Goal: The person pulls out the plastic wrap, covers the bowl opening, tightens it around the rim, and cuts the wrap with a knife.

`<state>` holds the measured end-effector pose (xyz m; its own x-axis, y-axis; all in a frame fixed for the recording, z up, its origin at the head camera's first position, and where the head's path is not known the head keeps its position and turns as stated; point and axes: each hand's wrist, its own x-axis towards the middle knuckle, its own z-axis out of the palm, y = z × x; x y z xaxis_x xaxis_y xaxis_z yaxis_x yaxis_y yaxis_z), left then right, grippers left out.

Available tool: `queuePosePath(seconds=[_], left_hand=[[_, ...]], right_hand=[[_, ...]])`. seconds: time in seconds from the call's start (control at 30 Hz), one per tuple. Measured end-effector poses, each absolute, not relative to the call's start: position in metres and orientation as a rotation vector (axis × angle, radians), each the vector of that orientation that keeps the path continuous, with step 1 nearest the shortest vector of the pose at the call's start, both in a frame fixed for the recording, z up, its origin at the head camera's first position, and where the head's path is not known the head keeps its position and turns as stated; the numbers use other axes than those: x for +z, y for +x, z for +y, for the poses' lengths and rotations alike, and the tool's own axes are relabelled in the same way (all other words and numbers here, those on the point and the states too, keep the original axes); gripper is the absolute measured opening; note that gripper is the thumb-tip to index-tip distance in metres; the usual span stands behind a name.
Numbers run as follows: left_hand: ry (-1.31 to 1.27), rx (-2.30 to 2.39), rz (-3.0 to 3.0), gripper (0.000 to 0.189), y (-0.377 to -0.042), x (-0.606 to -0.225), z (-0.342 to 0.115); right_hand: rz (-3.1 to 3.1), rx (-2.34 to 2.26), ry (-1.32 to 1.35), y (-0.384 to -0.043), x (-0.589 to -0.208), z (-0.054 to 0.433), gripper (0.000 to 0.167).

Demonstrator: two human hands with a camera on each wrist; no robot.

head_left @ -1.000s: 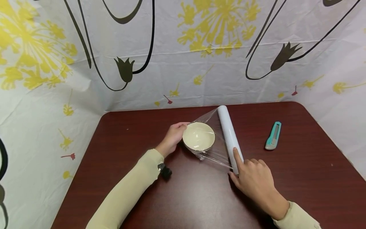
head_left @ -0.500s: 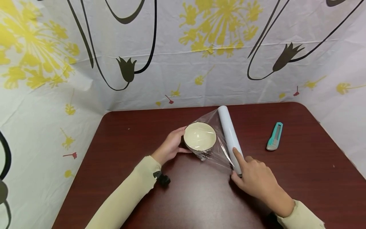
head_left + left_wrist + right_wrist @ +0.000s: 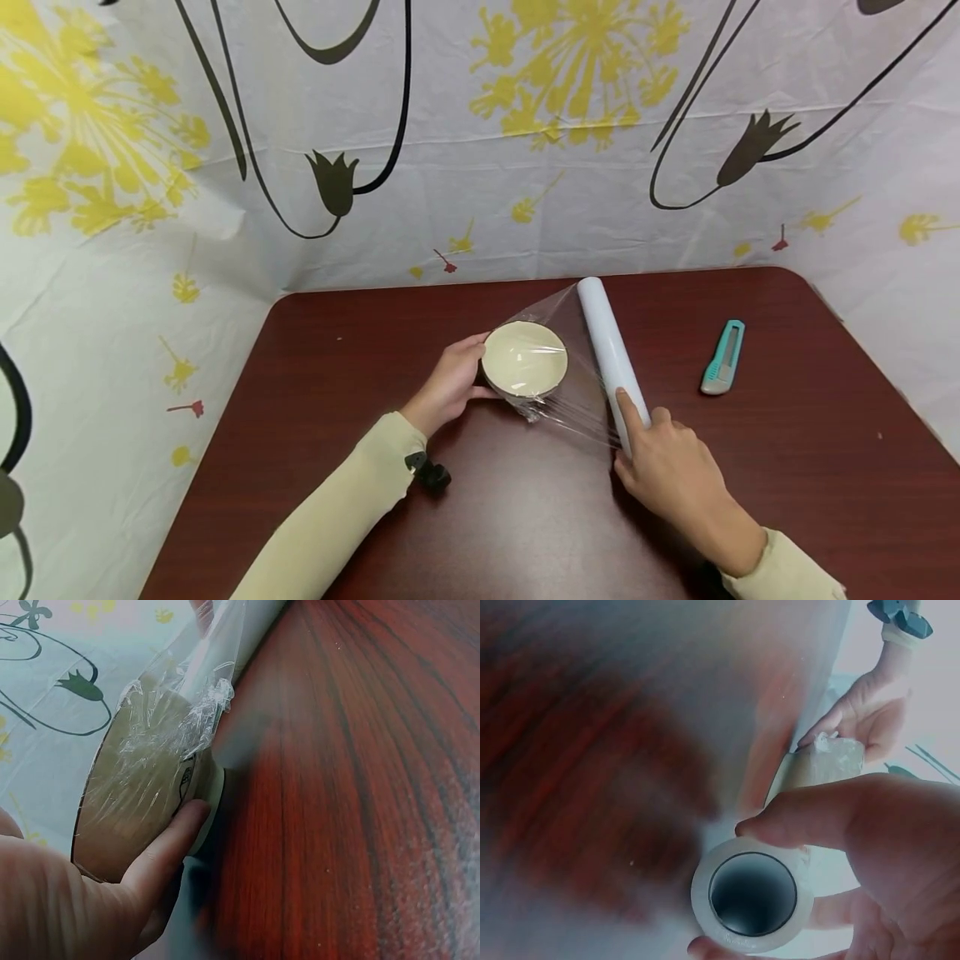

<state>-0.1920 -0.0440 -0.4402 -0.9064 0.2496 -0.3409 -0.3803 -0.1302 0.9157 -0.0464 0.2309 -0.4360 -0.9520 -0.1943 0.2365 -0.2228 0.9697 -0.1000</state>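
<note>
A cream bowl [image 3: 523, 360] sits at mid-table with clear plastic film [image 3: 576, 398] drawn over it. My left hand [image 3: 450, 382] grips the bowl's left side; in the left wrist view the thumb [image 3: 166, 851] lies along its outer wall, and the film is bunched and wrinkled over the bowl [image 3: 127, 802]. The film runs from the bowl to a white roll of plastic wrap [image 3: 604, 337] on the right. My right hand [image 3: 675, 471] holds the roll's near end, index finger stretched along its top. In the right wrist view, thumb and fingers flank the roll's hollow end [image 3: 700, 896].
A teal box cutter [image 3: 723, 357] lies on the dark red-brown table [image 3: 810, 467], right of the roll. A patterned white cloth [image 3: 450, 192] hangs behind the table and along its sides. A small black camera [image 3: 429, 472] is strapped to the left wrist.
My left hand has shifted its grip lower on the bowl's side, its thumb now at the near side. The roll and my right hand have moved slightly right.
</note>
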Motion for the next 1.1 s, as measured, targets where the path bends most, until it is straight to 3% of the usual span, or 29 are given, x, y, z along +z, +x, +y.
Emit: queuePosePath(seconds=[0.6,1.1], left_hand=[[-0.157,2.095,1.730,0.049,-0.191,-0.442,-0.046],[-0.152,2.107,1.726,0.048,-0.191,-0.445,-0.047]], right_hand=[[-2.917,0.303,0.255,-0.044,-0.437,0.242,0.073],[-2.913,0.263,0.183,-0.042,-0.441,0.235,0.077]])
